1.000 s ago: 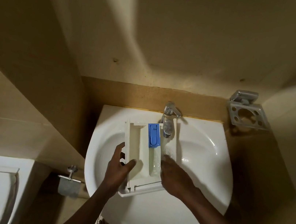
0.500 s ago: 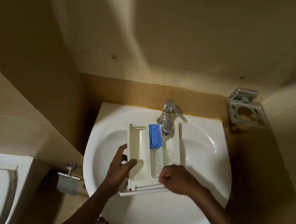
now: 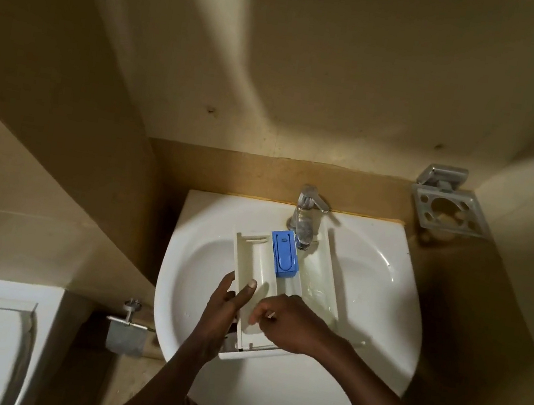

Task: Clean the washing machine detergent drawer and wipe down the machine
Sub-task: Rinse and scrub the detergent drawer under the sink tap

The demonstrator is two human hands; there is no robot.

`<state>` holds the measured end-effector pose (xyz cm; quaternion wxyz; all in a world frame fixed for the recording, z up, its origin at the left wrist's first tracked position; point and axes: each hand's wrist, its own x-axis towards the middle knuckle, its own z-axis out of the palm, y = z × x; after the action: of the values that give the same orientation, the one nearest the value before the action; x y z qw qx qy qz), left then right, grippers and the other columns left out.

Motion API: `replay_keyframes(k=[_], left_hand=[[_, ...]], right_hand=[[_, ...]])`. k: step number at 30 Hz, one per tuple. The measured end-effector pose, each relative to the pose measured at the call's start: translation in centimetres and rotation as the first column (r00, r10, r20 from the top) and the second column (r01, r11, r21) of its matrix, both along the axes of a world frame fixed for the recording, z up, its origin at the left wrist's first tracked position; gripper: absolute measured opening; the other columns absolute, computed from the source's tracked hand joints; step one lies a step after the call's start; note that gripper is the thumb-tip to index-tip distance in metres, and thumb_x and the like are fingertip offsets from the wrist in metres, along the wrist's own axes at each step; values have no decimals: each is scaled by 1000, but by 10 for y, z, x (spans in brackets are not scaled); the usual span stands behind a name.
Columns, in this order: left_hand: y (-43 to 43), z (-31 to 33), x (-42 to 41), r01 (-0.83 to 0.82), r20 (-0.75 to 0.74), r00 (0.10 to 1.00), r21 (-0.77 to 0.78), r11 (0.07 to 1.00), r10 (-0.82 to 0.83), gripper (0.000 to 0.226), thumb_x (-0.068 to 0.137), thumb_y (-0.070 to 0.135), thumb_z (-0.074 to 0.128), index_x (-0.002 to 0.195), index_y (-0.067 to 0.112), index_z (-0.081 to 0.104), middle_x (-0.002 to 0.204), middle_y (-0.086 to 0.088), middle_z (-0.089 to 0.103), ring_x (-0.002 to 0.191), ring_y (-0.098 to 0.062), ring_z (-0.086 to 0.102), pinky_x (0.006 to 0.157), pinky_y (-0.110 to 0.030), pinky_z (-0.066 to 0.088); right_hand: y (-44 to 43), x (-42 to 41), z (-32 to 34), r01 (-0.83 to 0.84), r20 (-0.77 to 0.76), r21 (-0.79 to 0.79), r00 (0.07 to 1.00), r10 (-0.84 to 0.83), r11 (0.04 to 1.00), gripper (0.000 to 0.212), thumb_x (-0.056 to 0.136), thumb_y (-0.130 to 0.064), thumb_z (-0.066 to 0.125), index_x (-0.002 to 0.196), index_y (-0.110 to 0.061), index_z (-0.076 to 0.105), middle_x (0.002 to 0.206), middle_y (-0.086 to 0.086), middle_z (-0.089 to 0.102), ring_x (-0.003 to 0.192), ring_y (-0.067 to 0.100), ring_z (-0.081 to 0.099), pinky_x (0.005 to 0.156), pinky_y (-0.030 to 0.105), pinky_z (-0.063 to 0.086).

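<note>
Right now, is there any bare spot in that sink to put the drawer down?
Bare basin shows right of the detergent drawer, toward the sink rim, and in front, nearest the person. The middle is crowded: left hand grips the drawer's side, right hand works inside, tap overhangs the far end.

White plastic detergent drawer [image 3: 254, 263], long and rectangular, sits lengthwise in the sink basin, open side up, far end toward the tap and near front panel toward the viewer. Split into lengthwise compartments. Blue insert [image 3: 284, 255] sits in the middle compartment at the far end. Right compartment looks wet, water pooled in it. Left compartment is pale and mostly bare. Near end partly hidden. Drawer tilted slightly, near end angled left.
</note>
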<state>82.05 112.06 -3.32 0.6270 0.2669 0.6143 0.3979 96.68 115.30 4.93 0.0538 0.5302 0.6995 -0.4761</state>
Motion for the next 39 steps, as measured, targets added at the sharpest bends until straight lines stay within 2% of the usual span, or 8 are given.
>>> replay_keyframes(k=[4,8,14,19,27,31,35,39], left_hand=[[1,0,-2,18,3,1000,-6,1000,-18,34,91,43,64,123,37,57,104,-3,75,90,-20,74,66,-30,57],[2,-5,-1,22,-29,999,10,1000,-22,62,73,52,76,129,41,50,113,-11,70,98,-26,72,80,-44,61],[0,-6,-3,-9,-107,994,43,999,14,57,74,47,71,127,43,50,109,-7,68,99,-25,69,75,-42,61],[3,-2,-7,-22,-115,993,37,999,26,62,73,59,70,128,43,50,109,-6,70,98,-24,70,70,-38,61],[3,-9,-6,25,-154,988,35,999,-19,58,74,54,70,127,41,53,102,-8,73,92,-26,72,72,-40,61],[8,-3,-14,54,-170,984,19,998,-50,57,74,52,69,126,42,50,101,-10,71,92,-27,71,81,-50,60],[9,2,-14,103,-166,981,11,995,-100,51,83,44,70,129,38,49,100,-12,70,90,-26,70,73,-39,59],[7,8,-16,88,-154,984,12,996,-85,45,87,46,68,128,38,52,105,-9,71,94,-24,71,81,-42,61]], right_hand=[[27,39,2,190,70,65,978,-194,980,24,83,-11,55,69,-23,70,85,-4,72,84,17,70,79,30,56],[46,48,-20,101,251,125,959,-130,987,22,88,-9,46,100,-12,65,106,3,66,98,23,64,74,27,50],[41,36,-49,328,82,-84,943,-321,941,21,84,-10,45,96,-6,61,91,7,65,80,21,60,65,26,47],[12,40,-30,593,-216,-487,630,-746,641,15,87,4,52,76,1,60,67,13,57,62,24,55,67,30,51],[2,13,-18,241,-177,-413,924,-337,878,20,90,-4,55,91,-12,73,95,9,73,85,15,68,79,21,54],[37,46,-23,292,19,-170,956,-293,941,30,85,5,57,66,-17,65,63,-12,66,73,11,62,66,16,51],[48,31,-36,260,219,63,938,-268,963,15,85,-8,46,85,-3,60,87,7,63,79,19,55,66,27,43],[38,22,-41,477,47,-164,878,-476,864,9,80,-8,49,83,-6,57,73,10,56,58,19,52,56,27,41]])
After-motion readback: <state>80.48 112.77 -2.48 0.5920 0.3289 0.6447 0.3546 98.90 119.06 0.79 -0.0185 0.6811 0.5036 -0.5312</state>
